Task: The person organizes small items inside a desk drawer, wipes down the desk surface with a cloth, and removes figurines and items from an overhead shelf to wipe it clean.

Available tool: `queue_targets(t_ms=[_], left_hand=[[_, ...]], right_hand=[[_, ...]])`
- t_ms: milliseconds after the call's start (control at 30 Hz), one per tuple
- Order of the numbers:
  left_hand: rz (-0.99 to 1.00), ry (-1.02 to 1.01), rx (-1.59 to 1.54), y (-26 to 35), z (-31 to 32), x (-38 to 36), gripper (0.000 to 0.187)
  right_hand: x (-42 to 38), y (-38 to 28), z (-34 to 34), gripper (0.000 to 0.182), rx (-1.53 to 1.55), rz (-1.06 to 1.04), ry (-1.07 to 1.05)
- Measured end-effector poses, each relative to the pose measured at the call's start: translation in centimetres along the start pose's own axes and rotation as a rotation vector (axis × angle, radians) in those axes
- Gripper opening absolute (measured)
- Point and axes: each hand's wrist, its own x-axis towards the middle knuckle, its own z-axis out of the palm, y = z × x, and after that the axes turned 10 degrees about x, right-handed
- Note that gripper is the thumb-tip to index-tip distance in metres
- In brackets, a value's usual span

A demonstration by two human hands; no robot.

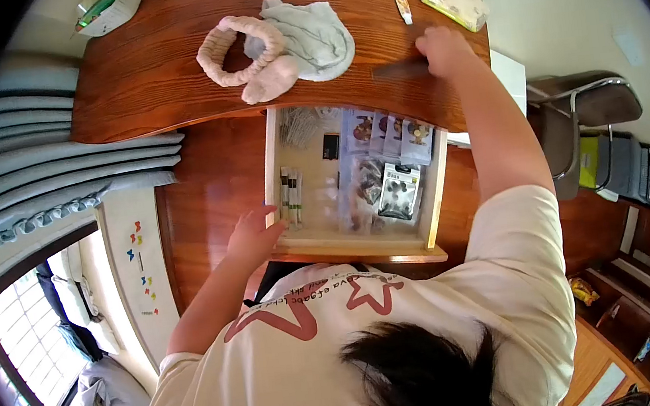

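My right hand (446, 51) is over the right part of the wooden desk, its fingers closed on one end of a dark, flat, narrow strip (400, 71) that looks like a comb. My left hand (252, 234) is at the left side of the pulled-out drawer (321, 239), fingers apart, fingertips at its rim. Inside the drawer lie a black-and-white earphone package (399, 192), several clear packets with printed cards (416, 141), a small black box (331, 146) and slim wrapped sticks (291, 197).
On the desk (156, 54) lie a pink fluffy headband (239, 51), a grey-white cloth (314, 40), a small tube (401, 3) and a tissue pack (453, 0). A white basket (113, 10) stands at the far left corner. A brown chair (594, 102) is at the right.
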Motion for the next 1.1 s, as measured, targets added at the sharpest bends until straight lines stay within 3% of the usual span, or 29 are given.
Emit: queue_targets(t_ms=[33, 67, 133, 167, 233, 267, 300, 367, 400, 500, 600, 667, 700, 733, 767, 800, 867, 967, 1033, 1100], left_hand=[[-0.014, 0.011, -0.033, -0.7, -0.6, -0.3, 0.051], [-0.011, 0.018, -0.045, -1.4, -1.0, -0.6, 0.051], [-0.042, 0.045, -0.126, -2.9, -1.6, -1.6, 0.045], [-0.042, 0.053, -0.133, -3.8, -1.6, -1.9, 0.045], [0.002, 0.079, -0.197, -5.1, -1.6, -2.3, 0.041], [0.004, 0.077, -0.193, -5.3, -1.7, -2.3, 0.041], [-0.022, 0.074, -0.210, -5.3, -2.1, -2.4, 0.040], [-0.051, 0.080, -0.241, -5.4, -2.3, -2.8, 0.038], [-0.076, 0.075, -0.217, -5.5, -2.4, -2.4, 0.037], [-0.086, 0.082, -0.240, -6.3, -2.2, -1.5, 0.037], [-0.112, 0.049, -0.300, -5.6, -3.1, -1.7, 0.037], [-0.157, 0.010, -0.333, -5.6, -4.2, -1.2, 0.037], [-0.137, -0.016, -0.331, -5.8, -4.6, -0.8, 0.038], [-0.115, -0.040, -0.329, -6.2, -4.5, -0.8, 0.038], [-0.118, -0.058, -0.329, -7.2, -3.9, -0.8, 0.038], [-0.092, -0.046, -0.407, -8.5, -2.9, 0.1, 0.037], [-0.071, -0.056, -0.474, -9.3, -2.7, 0.9, 0.037], [-0.153, -0.182, -0.389, -8.4, -2.9, 1.8, 0.037], [-0.055, -0.151, -0.479, -8.0, -2.4, 2.2, 0.038], [0.010, -0.183, -0.442, -8.5, -1.6, 2.9, 0.038]], right_hand=[[-0.3, 0.2, -0.1, 0.031, -0.049, -0.174, -0.090], [-0.6, 0.8, 0.9, 0.031, -0.063, -0.177, -0.087], [-0.8, 1.4, 2.9, 0.029, 0.309, -0.270, 0.325], [0.0, 1.5, 2.8, 0.029, 0.302, -0.276, 0.329], [0.9, 0.1, 2.1, 0.032, 0.563, -0.014, 0.721], [2.3, -0.6, 0.9, 0.034, 0.588, 0.264, 0.630], [4.0, -1.0, 0.9, 0.034, 0.591, 0.267, 0.629], [7.0, -1.6, 0.9, 0.044, 0.729, 0.630, 0.474], [8.4, -1.5, 1.9, 0.055, 0.743, 0.618, 0.436], [8.5, -2.2, 1.7, 0.057, 0.805, 0.663, 0.364], [3.6, -4.3, 1.2, 0.054, 0.777, 0.555, 0.238], [0.3, -4.9, 4.9, 0.053, 0.887, 0.530, 0.107], [-4.5, -8.2, 3.3, 0.053, 0.960, 0.467, 0.094], [-6.7, -9.5, 5.6, 0.053, 0.968, 0.466, 0.053], [-9.5, -11.2, 10.3, 0.053, 0.908, 0.371, 0.181], [-13.5, -15.4, 5.4, 0.050, 1.077, 0.455, -0.060], [-17.1, -20.1, 7.5, 0.043, 1.099, 0.430, -0.098], [-18.0, -26.1, 11.3, 0.046, 1.080, 0.459, -0.211], [-16.8, -28.9, 12.5, 0.049, 1.037, 0.459, -0.217], [-16.2, -30.7, 12.9, 0.058, 0.978, 0.481, -0.378]])
